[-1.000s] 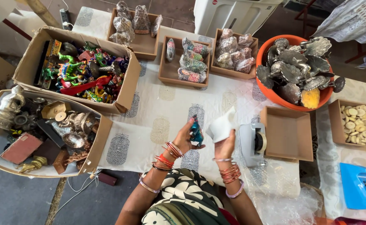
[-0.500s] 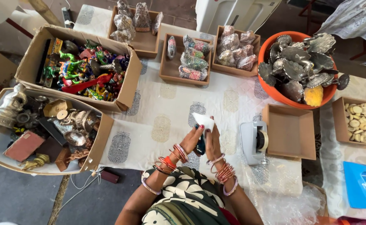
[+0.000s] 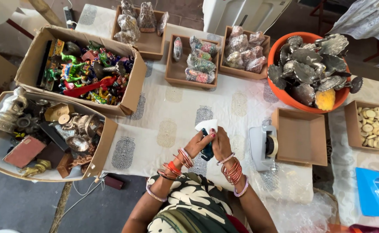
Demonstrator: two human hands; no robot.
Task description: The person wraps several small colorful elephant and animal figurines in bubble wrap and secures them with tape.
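While both hands meet over the middle of the bench, the scene reads left to right as follows.

Far left: an open carton of metal wares (image 3: 47,133) sits at the bench edge, with a carton of painted figurines (image 3: 81,71) behind it.

Left hand (image 3: 197,144): raised, palm turned inward, bangles at the wrist; its fingers are closed on the small dark blue-green figurine (image 3: 206,151) and on the lower edge of the white wrapping sheet (image 3: 207,125).

Figurine: it lies between the two palms, touching both, its long axis roughly upright and leaning away from the body; the white sheet stands above and behind it.

Right hand (image 3: 221,144): just beside the left, thumb pressed to the figurine's right side, fingers curled round it. Neither hand is clearly nearer; both clamp it.

Arm pose: forearms converge from the elbows into a narrow wedge above the patterned cloth (image 3: 168,133).

Right of hands: a tape dispenser (image 3: 263,146), an empty brown tray (image 3: 301,136), an orange bowl of metal leaves (image 3: 310,64).
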